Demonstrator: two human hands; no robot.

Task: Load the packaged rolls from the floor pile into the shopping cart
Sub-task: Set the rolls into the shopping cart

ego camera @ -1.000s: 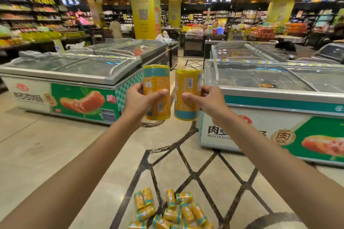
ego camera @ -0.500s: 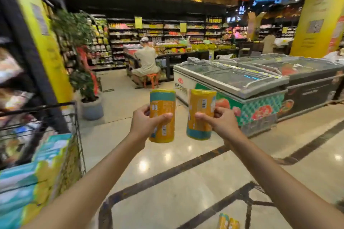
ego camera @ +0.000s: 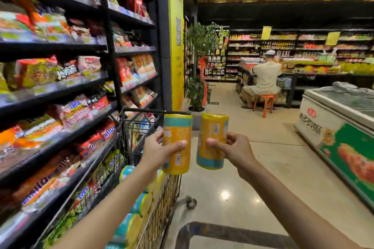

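Near cart [ego camera: 162,214] right edge: left hand [ego camera: 154,150] grips roll 1 [ego camera: 178,143] upright; right hand [ego camera: 235,150] grips roll 2 [ego camera: 212,139], just beside it. Advice: carry both left past rim, lower onto loaded rolls [ego camera: 141,206], then release; dropping risks bounce-out.

Yellow rolls [ego camera: 177,145] banded teal; black wire cart [ego camera: 162,198]; orange stool [ego camera: 264,105]

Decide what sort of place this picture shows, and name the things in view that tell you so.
Most likely a supermarket. Black shelves packed with snack packets line the left, a wire shopping cart stands beside them, and a chest freezer sits on the right.
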